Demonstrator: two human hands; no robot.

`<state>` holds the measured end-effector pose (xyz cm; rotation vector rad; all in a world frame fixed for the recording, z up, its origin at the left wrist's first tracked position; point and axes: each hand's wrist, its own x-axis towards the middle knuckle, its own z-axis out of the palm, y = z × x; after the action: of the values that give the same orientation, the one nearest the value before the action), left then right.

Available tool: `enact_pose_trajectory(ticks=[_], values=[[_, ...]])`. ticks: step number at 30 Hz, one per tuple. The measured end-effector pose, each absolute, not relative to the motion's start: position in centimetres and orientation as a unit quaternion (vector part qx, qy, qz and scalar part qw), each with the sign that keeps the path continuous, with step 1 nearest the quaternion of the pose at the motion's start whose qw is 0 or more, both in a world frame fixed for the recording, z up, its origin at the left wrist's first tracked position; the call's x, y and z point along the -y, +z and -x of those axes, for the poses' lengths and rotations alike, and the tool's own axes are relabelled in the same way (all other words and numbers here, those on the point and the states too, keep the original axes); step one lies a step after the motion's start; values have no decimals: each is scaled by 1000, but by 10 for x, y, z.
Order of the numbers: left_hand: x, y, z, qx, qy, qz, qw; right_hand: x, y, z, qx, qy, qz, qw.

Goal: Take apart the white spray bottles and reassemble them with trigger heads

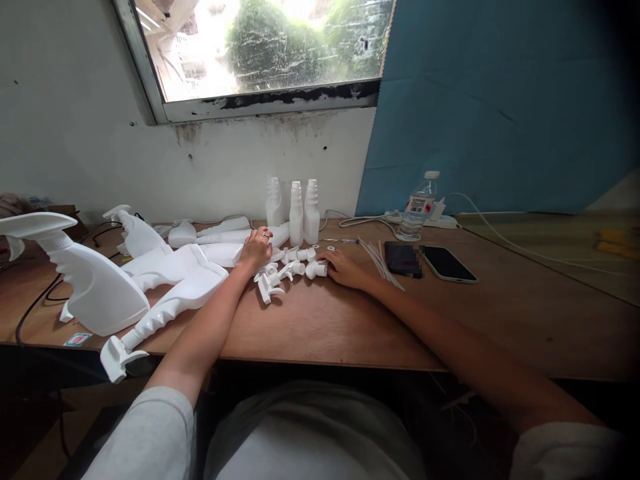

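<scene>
My left hand (257, 249), wearing a ring, lies over the white bottles (217, 254) on their sides, its fingers loosely bent and partly hidden; I see nothing gripped in it. My right hand (343, 268) rests low on the table with fingers stretched apart, beside a white trigger spray head (316, 269); whether they touch is unclear. Between both hands lies a pile of loose trigger spray heads (269, 285). Small white rings (331, 249) are by my right fingertips. Three white bottles (297, 215) without spray heads stand upright behind the pile.
Assembled spray bottles (100, 283) crowd the left, one sticking out past the table's front edge. Thin white tubes (380, 262), a pen (341, 241), a phone (450, 264), a dark flat object (403, 259) and a clear water bottle (417, 210) lie or stand right, near a power strip with cables.
</scene>
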<state>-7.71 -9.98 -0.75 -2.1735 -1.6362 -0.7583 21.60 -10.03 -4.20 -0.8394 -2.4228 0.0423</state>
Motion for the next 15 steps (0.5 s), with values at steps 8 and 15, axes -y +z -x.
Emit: enact_pose_trajectory(ticks=[8,15], values=[[99,-8,78,578,-264,755,160,100,-43,-216,905,8,320,280],[99,-8,78,579,-261,756,161,101,-42,-215,904,8,328,275]])
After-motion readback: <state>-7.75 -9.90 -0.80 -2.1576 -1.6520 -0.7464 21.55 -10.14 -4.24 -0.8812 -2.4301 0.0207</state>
